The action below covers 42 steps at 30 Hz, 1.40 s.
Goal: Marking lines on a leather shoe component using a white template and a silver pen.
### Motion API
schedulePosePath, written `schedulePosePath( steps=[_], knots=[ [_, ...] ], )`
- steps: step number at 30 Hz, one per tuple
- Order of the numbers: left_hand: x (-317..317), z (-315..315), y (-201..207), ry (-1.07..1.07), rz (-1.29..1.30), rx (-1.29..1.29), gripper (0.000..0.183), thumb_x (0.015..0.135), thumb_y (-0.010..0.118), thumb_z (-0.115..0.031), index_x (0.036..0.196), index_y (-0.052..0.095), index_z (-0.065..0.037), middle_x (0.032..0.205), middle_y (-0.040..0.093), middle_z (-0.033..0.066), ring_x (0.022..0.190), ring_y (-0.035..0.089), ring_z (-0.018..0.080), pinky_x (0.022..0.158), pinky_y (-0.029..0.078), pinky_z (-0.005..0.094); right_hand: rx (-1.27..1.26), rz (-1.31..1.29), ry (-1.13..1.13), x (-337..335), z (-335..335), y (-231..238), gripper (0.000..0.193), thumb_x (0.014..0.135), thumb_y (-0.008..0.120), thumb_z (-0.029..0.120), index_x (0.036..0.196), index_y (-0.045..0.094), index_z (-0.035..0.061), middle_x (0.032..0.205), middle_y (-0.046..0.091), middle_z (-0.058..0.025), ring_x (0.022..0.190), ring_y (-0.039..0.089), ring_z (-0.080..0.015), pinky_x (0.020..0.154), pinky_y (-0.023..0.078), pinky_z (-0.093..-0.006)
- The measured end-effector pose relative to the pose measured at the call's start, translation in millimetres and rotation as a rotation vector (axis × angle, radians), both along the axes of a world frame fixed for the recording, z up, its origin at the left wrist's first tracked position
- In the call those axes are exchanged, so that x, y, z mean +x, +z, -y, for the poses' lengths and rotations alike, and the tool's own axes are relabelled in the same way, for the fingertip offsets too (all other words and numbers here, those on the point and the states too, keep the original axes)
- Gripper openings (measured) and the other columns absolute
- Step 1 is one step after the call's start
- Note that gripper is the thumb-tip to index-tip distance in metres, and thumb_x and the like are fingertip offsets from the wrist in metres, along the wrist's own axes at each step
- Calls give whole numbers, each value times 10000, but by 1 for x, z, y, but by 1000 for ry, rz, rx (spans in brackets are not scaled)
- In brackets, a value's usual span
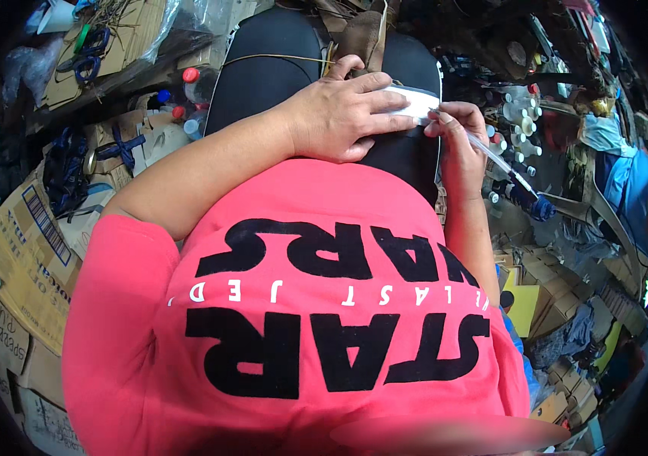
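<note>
A white flat piece lies across my lap, over the dark trousers. My left hand rests palm down on it, fingers stretched and spread, holding it against the leg. My right hand pinches a slim, clear-barrelled stick that looks like a pen. Its front end is at the right end of the white piece, partly hidden by my fingers, and its rear slants down to the right. Just beyond my left fingers stands a brown, leather-like strip between my knees. A thin cord runs over the left thigh.
Plastic bottles with red and blue caps stand left of my leg. Several small bottles crowd the right side. Flattened cardboard lies at left, more cardboard at lower right. A blue cloth hangs at far right.
</note>
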<state>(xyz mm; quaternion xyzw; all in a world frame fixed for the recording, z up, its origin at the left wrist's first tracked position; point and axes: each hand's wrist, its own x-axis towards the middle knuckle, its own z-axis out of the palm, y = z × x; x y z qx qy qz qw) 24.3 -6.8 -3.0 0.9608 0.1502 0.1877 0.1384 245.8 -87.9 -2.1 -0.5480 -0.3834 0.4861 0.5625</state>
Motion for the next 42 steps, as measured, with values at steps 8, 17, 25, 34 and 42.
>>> schedulePosePath(
  steps=[8,17,25,34,42],
  knots=[
    [-2,-1,-1,-12,-2,-15,545,718,729,-205,1248,612,-249,1329,535,29,1260,471,220,1062,273,475,63,53,-50,14,0,14,146,912,601,38,1034,576,-39,966,649,-145,783,655,-172,768,541,-289],
    [-2,-1,-1,-19,3,-17,536,715,723,-211,1239,615,-237,1266,550,41,1265,474,230,1071,286,486,51,-99,81,-6,-4,20,134,912,595,23,1034,572,-28,979,648,-136,871,674,-198,831,547,-316],
    [-9,-5,1,-37,137,16,389,705,730,-186,1086,657,-152,1155,604,52,1201,533,247,1058,347,470,-10,-85,38,-1,-7,7,120,914,587,30,1024,575,-17,961,639,-113,852,665,-181,828,550,-321],
    [-9,-6,3,-41,203,22,245,700,740,-177,916,672,-82,1028,625,57,1125,570,242,1031,385,448,-21,-84,21,0,-8,3,126,916,591,48,1024,575,-14,952,634,-106,833,666,-172,811,549,-318],
    [-10,-7,5,-28,217,30,208,710,729,-186,876,667,-77,1000,630,54,1099,584,233,1020,380,444,1,-98,22,1,-7,-1,134,916,598,49,1025,572,-24,965,630,-120,828,667,-179,816,545,-311]
  ],
)
